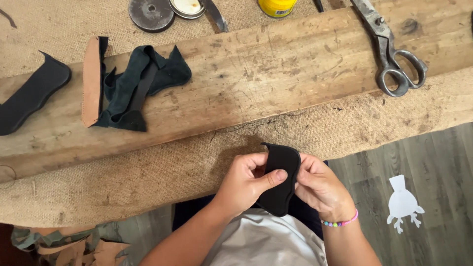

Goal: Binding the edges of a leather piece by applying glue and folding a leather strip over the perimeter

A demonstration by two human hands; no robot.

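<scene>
A curved black leather piece (280,162) is held upright in front of my body, just below the edge of the burlap-covered bench. My left hand (244,182) grips its left side, with the thumb pressed across the face. My right hand (319,187), with a beaded bracelet on the wrist, pinches its right edge from behind. A thin dark thread (256,127) lies on the burlap just above my hands.
A wooden board (256,74) lies across the burlap (123,177). On it rest large metal scissors (391,54), dark green leather scraps (140,83), a tan leather strip (91,81) and another black leather piece (29,93). Round metal lids (152,14) and a yellow container (277,7) sit behind. White paper cutout (403,203) on floor.
</scene>
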